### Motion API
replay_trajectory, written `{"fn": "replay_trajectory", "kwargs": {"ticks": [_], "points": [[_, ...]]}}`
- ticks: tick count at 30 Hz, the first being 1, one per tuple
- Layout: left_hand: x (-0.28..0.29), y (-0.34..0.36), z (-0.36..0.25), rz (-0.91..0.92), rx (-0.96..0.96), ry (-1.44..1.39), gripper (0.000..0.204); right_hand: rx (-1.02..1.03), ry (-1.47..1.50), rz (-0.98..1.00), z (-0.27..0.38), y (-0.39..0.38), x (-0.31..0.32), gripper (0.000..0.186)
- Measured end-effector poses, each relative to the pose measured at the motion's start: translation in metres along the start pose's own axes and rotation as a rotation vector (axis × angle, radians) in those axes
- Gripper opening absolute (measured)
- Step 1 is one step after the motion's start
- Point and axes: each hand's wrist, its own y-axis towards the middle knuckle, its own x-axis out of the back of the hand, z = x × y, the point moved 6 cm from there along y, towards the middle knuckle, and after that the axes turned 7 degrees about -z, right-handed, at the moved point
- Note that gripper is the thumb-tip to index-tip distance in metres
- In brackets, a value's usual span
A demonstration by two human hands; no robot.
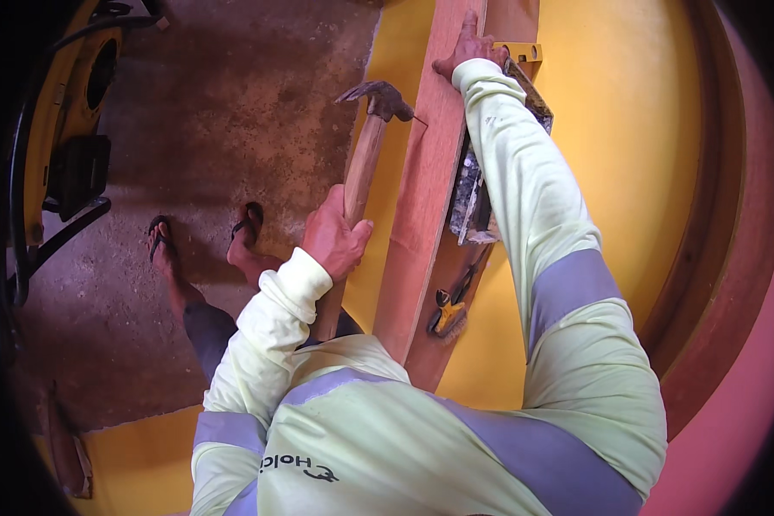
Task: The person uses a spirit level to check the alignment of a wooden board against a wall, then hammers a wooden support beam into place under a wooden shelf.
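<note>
My left hand (335,232) grips a claw hammer (363,168) by its wooden handle, its head raised beside a thin nail (421,122) that sticks out from a long reddish wooden plank (408,258). My right hand (470,52) rests on the plank's upper part, index finger stretched along it and thumb spread. Beside that hand is a yellow tool with round holes (525,53). A paint-spattered metal tool (471,202) lies along the plank, partly hidden by my right forearm. Lower down is a brush with a yellow handle (445,314).
Yellow surfaces (619,129) flank the plank, with a curved-looking brown wooden edge (731,284) and pink surface (731,456) at right. My sandaled feet (163,245) stand on stained concrete floor (224,112). A black-and-yellow machine (77,120) is at upper left; a wood piece (64,447) at lower left.
</note>
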Motion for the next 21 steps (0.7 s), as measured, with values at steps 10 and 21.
{"fn": "replay_trajectory", "kwargs": {"ticks": [10, 21], "points": [[0.088, -0.036, -0.064, -0.694, -0.273, -0.72, 0.023, 0.011, -0.013, -0.133, -0.012, 0.012, -0.017, 0.111], [0.056, -0.038, -0.024, -0.219, 0.059, -0.691, 0.034, -0.058, -0.014, -0.129, -0.014, 0.012, -0.022, 0.107]]}}
